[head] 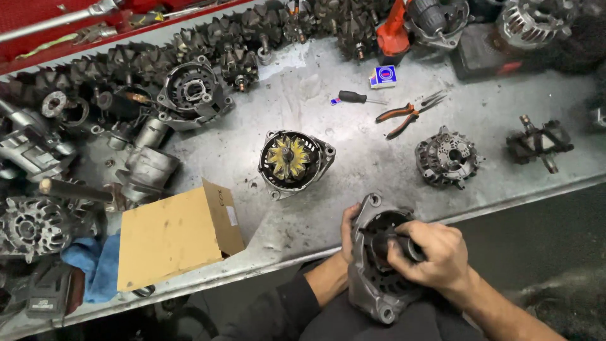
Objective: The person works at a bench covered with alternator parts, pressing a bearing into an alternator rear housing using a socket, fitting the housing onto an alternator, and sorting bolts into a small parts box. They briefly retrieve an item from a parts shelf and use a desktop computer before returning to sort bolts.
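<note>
My left hand [348,232] grips the left rim of a grey alternator housing [372,287], held at the near edge of the metal workbench [353,145]. My right hand [432,251] is closed on a dark round part [392,243] set in the housing's open middle. Farther back on the bench stands an open alternator half with a yellow-tinted rotor [293,161]. To its right lie another alternator end housing [447,158] and a dark rotor with a shaft [538,144].
A flat cardboard box [177,233] and a blue cloth [95,262] lie at the near left. Orange-handled pliers [404,115], a black screwdriver [355,97] and a small blue-and-white box [383,76] sit mid-bench. Several rotors and housings crowd the back and left; a red tool tray [38,25] is behind.
</note>
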